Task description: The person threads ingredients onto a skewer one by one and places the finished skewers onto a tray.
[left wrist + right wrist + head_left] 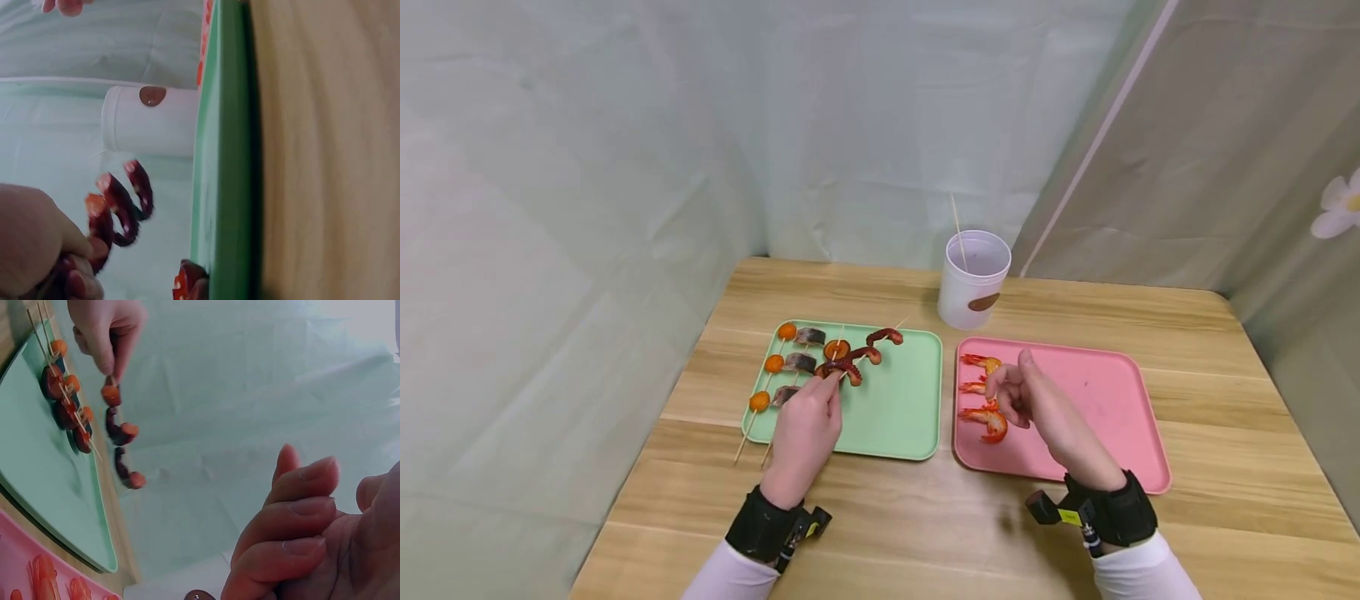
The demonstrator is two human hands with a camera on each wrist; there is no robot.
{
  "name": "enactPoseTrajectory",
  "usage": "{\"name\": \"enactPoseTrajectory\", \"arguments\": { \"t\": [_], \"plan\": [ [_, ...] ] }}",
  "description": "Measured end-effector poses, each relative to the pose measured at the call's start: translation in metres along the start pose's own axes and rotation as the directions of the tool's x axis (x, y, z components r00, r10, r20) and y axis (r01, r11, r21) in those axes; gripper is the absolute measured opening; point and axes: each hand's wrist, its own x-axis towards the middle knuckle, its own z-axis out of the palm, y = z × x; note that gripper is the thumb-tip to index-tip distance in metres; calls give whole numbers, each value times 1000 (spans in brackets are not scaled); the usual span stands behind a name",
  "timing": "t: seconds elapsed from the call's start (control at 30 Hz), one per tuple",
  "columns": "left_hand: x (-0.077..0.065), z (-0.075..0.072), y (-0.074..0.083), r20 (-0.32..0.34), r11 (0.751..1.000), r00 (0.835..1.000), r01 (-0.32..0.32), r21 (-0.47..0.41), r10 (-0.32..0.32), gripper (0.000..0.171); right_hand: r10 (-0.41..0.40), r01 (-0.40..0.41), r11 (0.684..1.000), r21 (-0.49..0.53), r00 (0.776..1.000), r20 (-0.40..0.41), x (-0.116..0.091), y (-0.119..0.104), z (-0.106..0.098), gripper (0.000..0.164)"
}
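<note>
My left hand (808, 425) pinches the lower end of a skewer of dark red octopus tentacles (865, 356), three curled pieces on a thin stick. In the right wrist view the tentacles (122, 431) hang in the air beside the green tray (56, 469), clear of its surface. Over the left part of the pink tray (1097, 400) hovers my right hand (1037, 400), its fingers loosely bent and holding nothing. Orange-red shrimp (992, 427) lie under and beside it, partly hidden by the fingers.
On the green tray lie a skewer of orange balls (773, 363), a skewer of grey fish pieces (800, 362) and one of round brown slices (837, 350). Behind the trays stands a white cup (966, 296) with a thin stick (957, 225) in it. A curtain (880, 125) hangs behind the table.
</note>
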Motion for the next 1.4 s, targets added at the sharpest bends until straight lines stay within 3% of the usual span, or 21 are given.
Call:
{"name": "enactPoseTrajectory", "arguments": {
  "t": [0.13, 0.4, 0.47, 0.6, 0.7, 1.07, 1.4],
  "plan": [
    [-4, 4, 5, 67, 999, 996, 51, 17, -52, 18, -1, 1, 1000, -20, 1000, 17, 0, 1, 0, 70],
    [-10, 8, 16, 147, 989, 985, 77, 126, -95, 13, 14, -12, 998, -59, 999, 45, -2, 2, 0, 70],
    [-11, 7, 20, 186, 984, 976, 85, 155, -114, 9, 15, -11, 998, -70, 999, 53, -2, 2, 1, 68],
    [-10, 4, 26, 257, 977, 956, 89, 195, -139, 41, -5, 11, 997, -81, 997, 71, -2, 2, 2, 64],
    [-8, 4, 28, 291, 975, 943, 104, 199, -160, 51, -13, 20, 996, -84, 997, 82, -2, 2, 2, 62],
    [-4, 3, 28, 414, 965, 876, 186, 184, -248, 42, 0, 9, 995, -97, 996, 94, -1, 1, 1, 58],
    [-1, 6, 23, 470, 967, 845, 208, 149, -255, 42, 14, -4, 995, -101, 995, 96, -2, 0, 1, 50]
  ]
}}
